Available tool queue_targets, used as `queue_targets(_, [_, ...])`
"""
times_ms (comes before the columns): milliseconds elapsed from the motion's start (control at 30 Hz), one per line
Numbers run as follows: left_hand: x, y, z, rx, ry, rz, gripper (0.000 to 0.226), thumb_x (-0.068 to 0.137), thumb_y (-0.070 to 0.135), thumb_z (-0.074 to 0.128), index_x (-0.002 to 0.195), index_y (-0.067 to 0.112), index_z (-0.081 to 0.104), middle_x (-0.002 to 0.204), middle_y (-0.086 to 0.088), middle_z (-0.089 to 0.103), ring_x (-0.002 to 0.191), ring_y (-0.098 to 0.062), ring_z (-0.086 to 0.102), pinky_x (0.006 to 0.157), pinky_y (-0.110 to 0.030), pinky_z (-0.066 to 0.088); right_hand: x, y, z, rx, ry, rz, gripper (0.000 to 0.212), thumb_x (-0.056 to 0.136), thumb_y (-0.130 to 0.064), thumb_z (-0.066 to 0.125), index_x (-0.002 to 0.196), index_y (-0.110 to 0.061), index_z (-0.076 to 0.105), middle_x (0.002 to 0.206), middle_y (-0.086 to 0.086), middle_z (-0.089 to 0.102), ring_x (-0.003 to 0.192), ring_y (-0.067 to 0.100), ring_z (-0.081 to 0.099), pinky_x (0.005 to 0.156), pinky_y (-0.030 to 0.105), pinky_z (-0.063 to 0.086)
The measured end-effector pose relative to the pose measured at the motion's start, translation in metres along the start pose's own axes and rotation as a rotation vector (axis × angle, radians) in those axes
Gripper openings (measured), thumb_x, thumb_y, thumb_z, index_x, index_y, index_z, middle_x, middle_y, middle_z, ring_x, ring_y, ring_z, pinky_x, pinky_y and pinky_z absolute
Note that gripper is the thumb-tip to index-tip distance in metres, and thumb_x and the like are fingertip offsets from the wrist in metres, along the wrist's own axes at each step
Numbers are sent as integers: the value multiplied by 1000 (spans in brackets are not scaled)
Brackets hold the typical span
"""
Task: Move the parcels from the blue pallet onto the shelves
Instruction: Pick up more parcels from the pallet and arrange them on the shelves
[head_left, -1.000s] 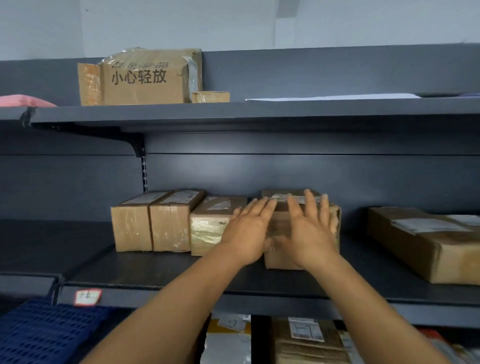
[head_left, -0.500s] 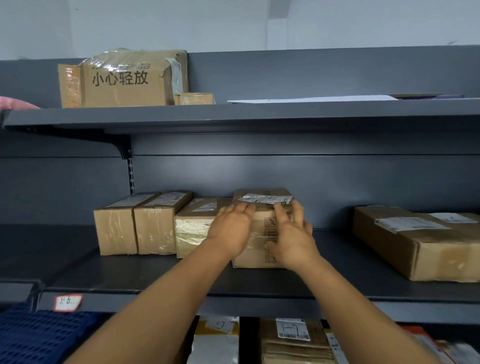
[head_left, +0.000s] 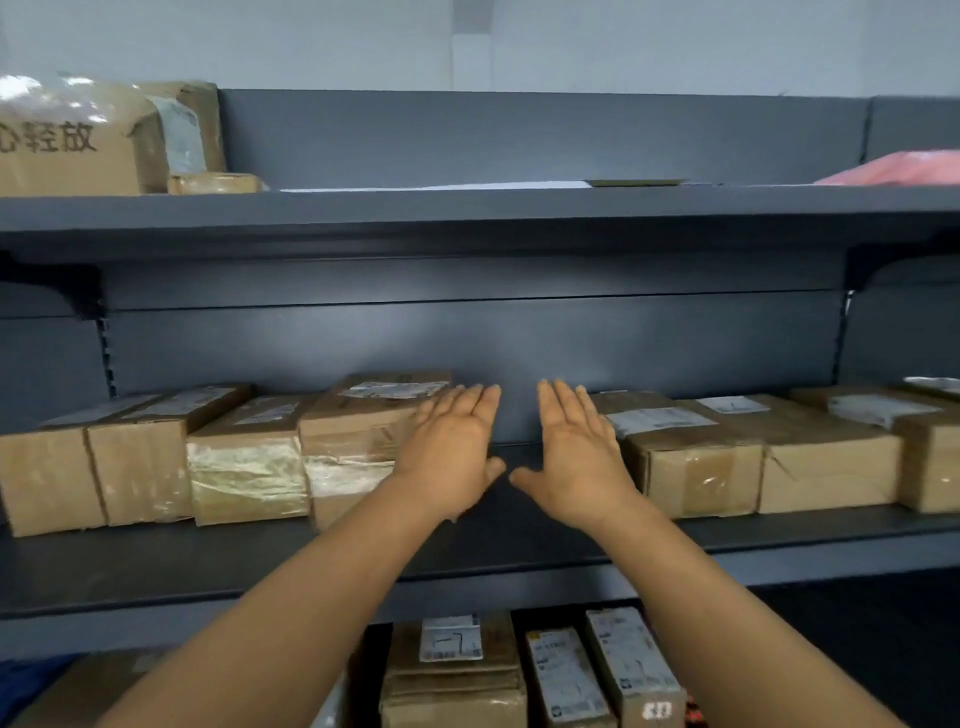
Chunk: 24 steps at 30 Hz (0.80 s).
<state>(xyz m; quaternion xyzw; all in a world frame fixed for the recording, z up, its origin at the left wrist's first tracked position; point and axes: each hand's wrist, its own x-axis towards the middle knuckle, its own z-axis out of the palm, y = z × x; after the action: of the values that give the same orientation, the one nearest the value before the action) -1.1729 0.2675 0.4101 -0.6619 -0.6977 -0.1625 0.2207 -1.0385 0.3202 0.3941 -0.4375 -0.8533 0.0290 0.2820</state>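
Currently, both my hands, left (head_left: 449, 457) and right (head_left: 576, 457), flat and empty: next parcel best slid squarely into the shelf (head_left: 519, 535) gap between boxes.

The parcel (head_left: 358, 441), gripped a moment ago, is now being released: the left hand (head_left: 452, 457) appears only to be brushing its right side, while the right hand (head_left: 576, 457) is being held flat, apart, above the shelf (head_left: 519, 551).

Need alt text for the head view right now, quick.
Both hands, left hand and right hand, are open and flat, holding nothing, in a gap between rows of cardboard parcels on the middle shelf.
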Motion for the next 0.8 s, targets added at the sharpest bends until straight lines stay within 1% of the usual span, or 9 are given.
queue_targets(167, [32, 85, 21, -63, -11, 6, 81, 93, 43, 54, 154, 16, 6, 160, -3, 13, 147, -19, 11, 118, -33, 7, -2, 86, -36, -34, -8, 17, 99, 88, -42, 62, 153, -13, -7, 162, 3, -8, 148, 19, -10, 121, 38, 1])
queue_targets(300, [58, 149, 36, -91, -42, 23, 77, 95, 42, 51, 154, 16, 8, 160, -2, 14, 147, -18, 13, 118, -32, 9, -3, 154, -62, -63, -16, 8, 98, 88, -44, 61, 154, -14, -4, 162, 3, -4, 149, 19, -6, 120, 37, 0])
queue_targets(433, [80, 203, 47, -118, -73, 49, 75, 96, 43, 49, 154, 18, 8, 160, 0, 13, 147, -17, 12, 117, -32, 9, -5, 216, -86, -90, -22, 23, 98, 87, -43, 63, 154, -16, -3, 162, 3, -3, 149, 20, -6, 119, 39, -1])
queue_targets(567, [98, 250, 56, -96, -123, 86, 77, 94, 45, 51, 154, 21, 8, 161, 0, 12, 147, -18, 10, 119, -35, 9, -7, 269, -105, -152, -72, 90, 101, 84, -47, 66, 155, -23, -1, 162, 4, -6, 148, 23, -11, 118, 44, -3])
queue_targets(700, [117, 284, 70, -50, -180, 124, 75, 94, 45, 53, 153, 27, 11, 161, -1, 12, 148, -21, 9, 119, -41, 5, -10, 312, -119, -315, -149, 174, 102, 80, -54, 66, 154, -29, -1, 161, 5, -14, 145, 33, -21, 115, 53, -10])
queue_targets(767, [126, 295, 76, -39, -203, 129, 72, 94, 44, 52, 153, 30, 13, 160, -1, 14, 147, -22, 11, 118, -44, 6, -13, 329, -124, -388, -165, 225, 103, 80, -55, 65, 153, -30, -3, 161, 6, -13, 145, 36, -20, 113, 57, -10])
queue_targets(800, [129, 299, 79, -35, -215, 131, 70, 94, 44, 52, 152, 30, 15, 159, -2, 17, 146, -23, 13, 118, -46, 8, -15, 335, -126, -404, -173, 242, 102, 80, -54, 65, 153, -30, -2, 161, 7, -8, 145, 37, -15, 113, 59, -9])
